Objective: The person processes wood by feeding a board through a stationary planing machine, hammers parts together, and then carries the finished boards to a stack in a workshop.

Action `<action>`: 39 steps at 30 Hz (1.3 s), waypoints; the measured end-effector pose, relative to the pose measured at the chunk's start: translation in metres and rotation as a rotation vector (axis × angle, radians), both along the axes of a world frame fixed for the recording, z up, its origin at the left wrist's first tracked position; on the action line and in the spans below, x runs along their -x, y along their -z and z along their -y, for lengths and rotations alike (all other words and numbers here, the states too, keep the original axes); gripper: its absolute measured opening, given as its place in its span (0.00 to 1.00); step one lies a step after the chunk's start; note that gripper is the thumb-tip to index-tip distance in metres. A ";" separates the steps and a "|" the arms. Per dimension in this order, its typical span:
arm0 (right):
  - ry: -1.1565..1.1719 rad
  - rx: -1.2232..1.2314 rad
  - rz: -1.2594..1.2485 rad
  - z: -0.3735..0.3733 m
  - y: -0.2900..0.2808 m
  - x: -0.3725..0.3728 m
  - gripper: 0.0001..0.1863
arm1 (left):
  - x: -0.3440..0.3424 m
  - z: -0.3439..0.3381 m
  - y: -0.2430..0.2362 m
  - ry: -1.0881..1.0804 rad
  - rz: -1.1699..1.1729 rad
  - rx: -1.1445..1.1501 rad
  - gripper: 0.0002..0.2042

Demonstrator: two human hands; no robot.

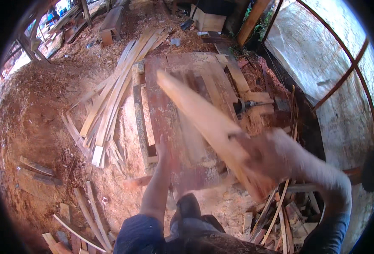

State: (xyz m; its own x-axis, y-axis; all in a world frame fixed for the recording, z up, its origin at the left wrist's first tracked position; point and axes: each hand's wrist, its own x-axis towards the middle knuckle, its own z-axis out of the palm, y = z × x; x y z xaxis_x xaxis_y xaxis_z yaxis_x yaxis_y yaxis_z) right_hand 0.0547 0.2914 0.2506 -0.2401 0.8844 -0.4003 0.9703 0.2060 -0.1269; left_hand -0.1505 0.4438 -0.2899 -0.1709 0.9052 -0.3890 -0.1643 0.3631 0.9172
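A long light-brown wooden board (195,108) slants over the workbench, its far end raised toward the upper left. My right hand (267,152), smeared by motion, is closed round the board near its close end. My left hand (162,148) is at the left part of the worn reddish workbench (163,112), fingers stretched forward with nothing seen in them. Whether it presses on the top or hovers just above does not show clearly. Beyond the board's right side, a dark power tool (244,105) lies on the bench's right edge.
Long thin wood strips (117,93) lie fanned out left of the bench. Offcuts (282,220) are piled at the lower right, and more scraps (89,211) lie lower left. Shavings cover the ground (47,110). A pale sheet wall (318,55) stands on the right.
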 end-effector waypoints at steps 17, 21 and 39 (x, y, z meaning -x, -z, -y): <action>0.840 0.251 0.018 0.573 0.136 -0.084 0.45 | -0.072 0.303 -0.283 0.311 0.453 -0.084 0.34; 1.066 -0.476 -0.719 0.578 0.106 -0.117 0.38 | -0.079 0.362 -0.415 0.460 0.140 -0.554 0.35; 1.547 -0.977 -1.498 0.706 0.250 -0.132 0.26 | -0.118 0.403 -0.388 1.333 -0.945 -1.797 0.21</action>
